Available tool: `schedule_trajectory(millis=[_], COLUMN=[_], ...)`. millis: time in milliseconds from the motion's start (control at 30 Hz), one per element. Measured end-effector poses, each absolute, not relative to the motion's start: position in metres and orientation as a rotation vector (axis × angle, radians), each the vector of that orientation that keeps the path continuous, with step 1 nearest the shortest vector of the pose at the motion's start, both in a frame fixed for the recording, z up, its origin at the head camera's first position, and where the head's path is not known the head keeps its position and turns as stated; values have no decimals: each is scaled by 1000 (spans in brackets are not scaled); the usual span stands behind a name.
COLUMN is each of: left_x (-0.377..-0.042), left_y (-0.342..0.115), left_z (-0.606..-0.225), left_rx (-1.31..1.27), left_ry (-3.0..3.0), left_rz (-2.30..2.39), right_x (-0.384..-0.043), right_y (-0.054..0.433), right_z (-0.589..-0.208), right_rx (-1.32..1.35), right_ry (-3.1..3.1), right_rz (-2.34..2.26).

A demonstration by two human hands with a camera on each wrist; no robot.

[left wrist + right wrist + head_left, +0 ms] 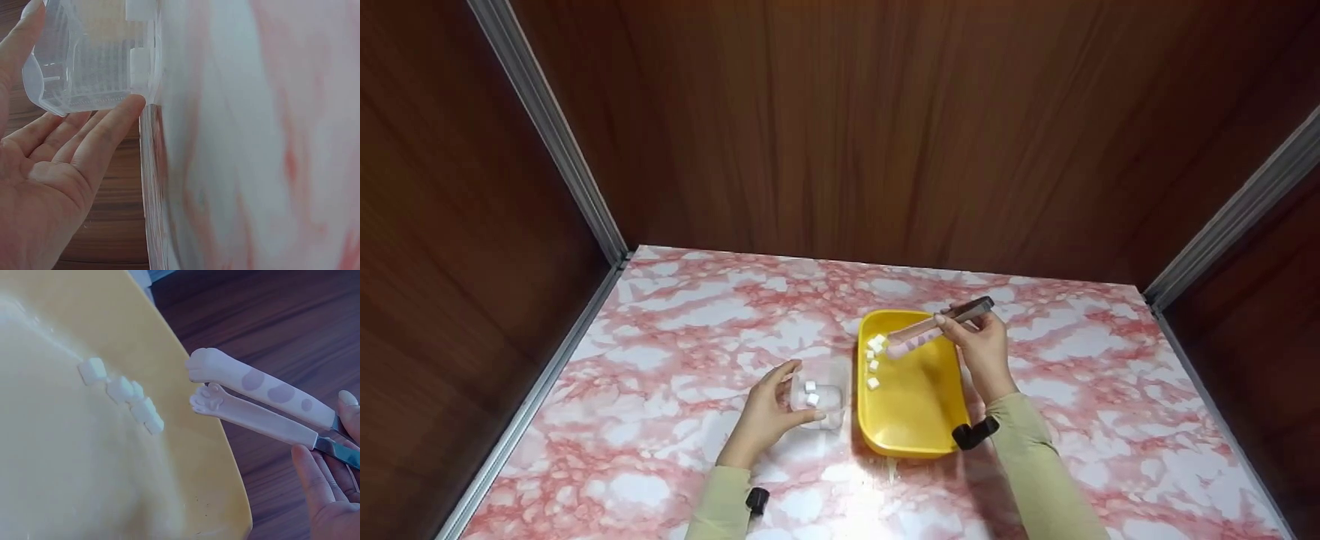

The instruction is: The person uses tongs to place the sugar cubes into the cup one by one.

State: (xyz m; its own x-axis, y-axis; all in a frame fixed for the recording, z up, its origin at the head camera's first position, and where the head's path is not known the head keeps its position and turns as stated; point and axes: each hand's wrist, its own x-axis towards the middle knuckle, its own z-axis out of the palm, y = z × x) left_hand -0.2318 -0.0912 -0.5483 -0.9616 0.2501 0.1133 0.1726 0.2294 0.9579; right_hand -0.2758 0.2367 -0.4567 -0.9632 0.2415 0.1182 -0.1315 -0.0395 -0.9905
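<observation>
My left hand (763, 416) holds a small clear plastic box (832, 397) between thumb and fingers. Two white cubes (813, 399) lie in it. The left wrist view has the box (98, 56) from the side, with the index fingertip against its lower edge. In my right hand (984, 349) is a pair of tongs with pink, paw-shaped tips (911, 343). These tips point left over a yellow tub (915, 405). Seen from the right wrist, the tongs (261, 416) stand slightly apart with nothing between them. Several white cubes (95, 371) lie along the tub's left side.
Beneath everything is a red-and-white marbled tabletop (697, 315). Dark wood panels (840, 135) rise behind it and at both sides, with metal rails (547, 127) at the corners. The tub stands close to the right of the clear box.
</observation>
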Motion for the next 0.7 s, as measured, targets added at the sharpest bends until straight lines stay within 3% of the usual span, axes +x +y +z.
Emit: schedule_trajectory(millis=[367,700], left_x=[-221,-232], left_y=[-89,-91], left_z=[-523,-549], left_rx=[393,413], left_ry=[2378,2433], left_rz=[1867,1847], right_x=[-286,-294], right_y=[240,241], right_z=[-473,-482], right_rx=[-104,-50], right_ry=[-2034,-2060], right_rz=[2053,2009])
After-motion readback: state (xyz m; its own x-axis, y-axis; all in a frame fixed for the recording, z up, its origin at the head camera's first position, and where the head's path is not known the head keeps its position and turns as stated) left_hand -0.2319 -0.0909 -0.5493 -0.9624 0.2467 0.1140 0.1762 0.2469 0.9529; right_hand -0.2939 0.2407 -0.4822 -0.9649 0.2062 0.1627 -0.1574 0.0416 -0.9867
